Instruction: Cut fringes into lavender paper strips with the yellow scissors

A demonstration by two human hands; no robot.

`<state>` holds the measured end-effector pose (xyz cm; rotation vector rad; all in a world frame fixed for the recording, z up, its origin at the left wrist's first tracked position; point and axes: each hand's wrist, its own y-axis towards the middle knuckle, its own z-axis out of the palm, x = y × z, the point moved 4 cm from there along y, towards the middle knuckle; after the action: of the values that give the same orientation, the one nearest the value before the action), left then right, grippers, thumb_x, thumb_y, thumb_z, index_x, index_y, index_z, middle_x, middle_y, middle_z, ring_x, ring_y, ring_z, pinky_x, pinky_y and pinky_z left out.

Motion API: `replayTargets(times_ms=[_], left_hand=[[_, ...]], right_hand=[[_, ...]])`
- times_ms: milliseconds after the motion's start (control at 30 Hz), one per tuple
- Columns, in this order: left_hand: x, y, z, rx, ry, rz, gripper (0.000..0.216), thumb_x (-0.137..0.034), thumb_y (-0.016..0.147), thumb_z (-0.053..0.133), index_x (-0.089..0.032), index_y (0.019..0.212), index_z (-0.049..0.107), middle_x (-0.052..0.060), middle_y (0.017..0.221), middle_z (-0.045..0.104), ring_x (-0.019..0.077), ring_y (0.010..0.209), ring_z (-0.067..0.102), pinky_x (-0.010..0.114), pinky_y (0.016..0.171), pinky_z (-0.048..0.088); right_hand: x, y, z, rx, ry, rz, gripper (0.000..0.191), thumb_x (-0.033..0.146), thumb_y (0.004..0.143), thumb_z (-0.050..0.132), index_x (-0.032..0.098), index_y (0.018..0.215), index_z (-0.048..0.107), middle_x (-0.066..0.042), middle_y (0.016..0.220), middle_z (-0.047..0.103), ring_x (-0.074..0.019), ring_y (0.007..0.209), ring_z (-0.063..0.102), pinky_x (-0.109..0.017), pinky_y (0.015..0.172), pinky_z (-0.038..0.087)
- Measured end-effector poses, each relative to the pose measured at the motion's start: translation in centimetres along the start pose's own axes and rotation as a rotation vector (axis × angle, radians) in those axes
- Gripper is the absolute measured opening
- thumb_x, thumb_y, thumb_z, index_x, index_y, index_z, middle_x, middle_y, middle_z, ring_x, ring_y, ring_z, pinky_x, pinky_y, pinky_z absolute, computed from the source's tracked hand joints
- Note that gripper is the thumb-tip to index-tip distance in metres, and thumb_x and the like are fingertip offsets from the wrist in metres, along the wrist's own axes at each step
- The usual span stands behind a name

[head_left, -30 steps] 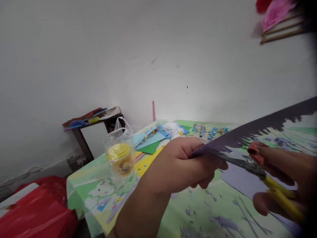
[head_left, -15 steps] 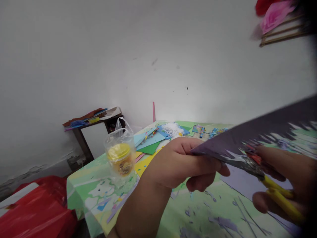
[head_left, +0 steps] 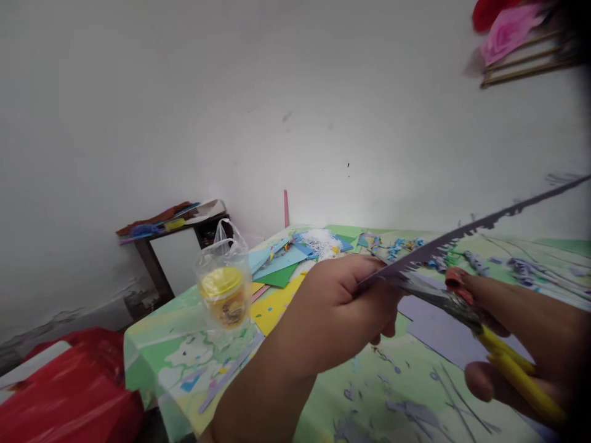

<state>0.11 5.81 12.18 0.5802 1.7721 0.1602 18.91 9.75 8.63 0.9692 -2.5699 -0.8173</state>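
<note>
Over a scrap-strewn bench [head_left: 184, 317], a fringed purple paper strip [head_left: 462, 237] is held edge-on right of centre, the grip of the left hand [head_left: 332, 314] pinching its near end to hold it taut for the blades. The grip of the right hand [head_left: 535, 326] clasps yellow-handled scissors [head_left: 438, 296] at the strip's lower edge. A bagged jar [head_left: 224, 292] stands left.

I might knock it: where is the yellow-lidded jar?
In the head view, the yellow-lidded jar sits inside a clear plastic bag on the left corner of the table, left of the left hand.

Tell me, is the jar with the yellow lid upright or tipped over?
Upright: the jar stands on the table, lid on top.
</note>
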Motion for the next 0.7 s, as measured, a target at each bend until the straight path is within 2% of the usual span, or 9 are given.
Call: replayTargets(times_ms=[67,167,267,333,433,533,633,700], left_hand=[[0.1,0.0,0.1,0.002,-0.024,-0.018,0.026,-0.022,0.079,0.049,-0.016,0.054,0.047,-0.004,0.047,0.047,0.004,0.041,0.045,0.013,0.039,0.036],[0.3,0.0,0.1,-0.008,-0.074,-0.037,0.024,-0.022,0.077,0.05,-0.016,0.054,0.047,-0.005,0.045,0.047,0.0039,0.039,0.044,0.013,0.038,0.036],[0.4,0.2,-0.1,-0.074,-0.1,-0.048,0.022,-0.019,0.074,0.051,-0.016,0.052,0.046,-0.006,0.043,0.046,0.0033,0.038,0.042,0.013,0.039,0.035],[0.6,0.4,-0.2,-0.117,-0.111,-0.046,0.02,-0.018,0.073,0.053,-0.016,0.053,0.048,-0.006,0.042,0.046,0.0032,0.038,0.042,0.013,0.039,0.035],[1.3,0.7,-0.1,-0.131,-0.167,-0.033,0.014,-0.02,0.072,0.056,-0.016,0.059,0.053,-0.007,0.043,0.046,0.0034,0.039,0.042,0.014,0.04,0.036],[2.1,0.9,-0.1,-0.162,-0.268,0.021,0.01,-0.022,0.075,0.055,-0.017,0.067,0.059,-0.007,0.044,0.047,0.0031,0.039,0.042,0.014,0.041,0.036],[2.4,0.9,0.0,-0.141,-0.304,0.056,0.012,-0.02,0.079,0.049,-0.018,0.074,0.059,-0.007,0.047,0.048,0.0028,0.04,0.043,0.014,0.042,0.035],[2.2,1.0,0.0,-0.112,-0.265,0.04,0.015,-0.022,0.081,0.048,-0.016,0.069,0.056,-0.007,0.049,0.05,0.0028,0.04,0.044,0.014,0.042,0.035]], right_hand=[[0.0,-0.1,0.4,0.088,-0.012,-0.03,0.039,0.054,0.069,0.054,0.033,0.101,0.048,-0.003,0.09,0.066,-0.0278,0.072,0.065,-0.038,0.058,0.054],[-0.6,-0.4,0.7,0.101,0.023,-0.007,0.042,0.05,0.07,0.056,0.032,0.105,0.041,-0.003,0.087,0.063,-0.0271,0.071,0.063,-0.038,0.058,0.052],[-1.3,-0.6,0.7,0.061,-0.034,-0.003,0.044,0.053,0.072,0.052,0.032,0.108,0.037,-0.004,0.09,0.063,-0.0294,0.076,0.063,-0.043,0.062,0.051],[-1.5,-0.7,0.6,0.041,-0.088,-0.01,0.04,0.053,0.073,0.051,0.032,0.105,0.04,-0.005,0.092,0.063,-0.0311,0.08,0.063,-0.044,0.063,0.051],[-1.5,-0.7,0.4,0.027,-0.105,-0.008,0.037,0.054,0.073,0.051,0.031,0.1,0.044,-0.003,0.083,0.062,-0.0289,0.07,0.064,-0.043,0.057,0.051],[-1.1,-0.4,0.1,0.034,-0.091,0.012,0.037,0.053,0.073,0.051,0.03,0.1,0.046,-0.005,0.087,0.064,-0.0308,0.075,0.064,-0.044,0.061,0.052],[-0.9,-0.1,-0.1,0.035,-0.089,0.026,0.039,0.053,0.072,0.052,0.029,0.103,0.048,-0.007,0.089,0.065,-0.0325,0.076,0.065,-0.044,0.061,0.052],[-0.9,0.0,-0.1,0.034,-0.075,0.038,0.041,0.054,0.071,0.053,0.029,0.103,0.049,-0.006,0.086,0.065,-0.0313,0.072,0.064,-0.043,0.059,0.051]])
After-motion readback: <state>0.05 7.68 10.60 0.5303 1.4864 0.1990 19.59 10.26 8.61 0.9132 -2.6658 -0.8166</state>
